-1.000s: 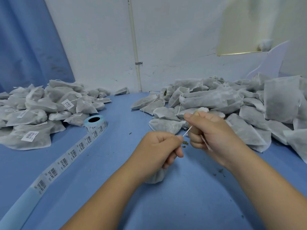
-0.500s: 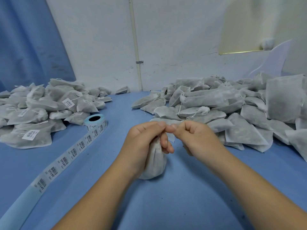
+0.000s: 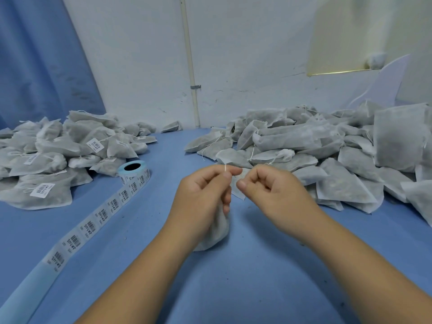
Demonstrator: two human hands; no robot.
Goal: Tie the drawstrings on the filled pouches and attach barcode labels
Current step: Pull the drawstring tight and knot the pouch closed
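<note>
A filled grey-white pouch point(image 3: 216, 232) stands on the blue table point(image 3: 245, 277) below my hands. My left hand point(image 3: 202, 197) grips its gathered neck and pinches a white drawstring point(image 3: 225, 169) between thumb and forefinger. My right hand point(image 3: 268, 190) is curled just to the right, its fingertips at the pouch's top flap; the string inside it is hidden. A roll of barcode labels point(image 3: 134, 173) lies to the left, its strip point(image 3: 91, 226) trailing toward me.
A heap of labelled, tied pouches point(image 3: 53, 150) fills the left side. A larger heap of unlabelled pouches point(image 3: 327, 155) covers the right. A white wall with a pipe point(image 3: 190, 66) stands behind, with a blue curtain point(image 3: 39, 61) at the left.
My hands drew together over the pouch neck, then parted slightly. The right hand moved from pulling the string out to the right back to the pouch top.
</note>
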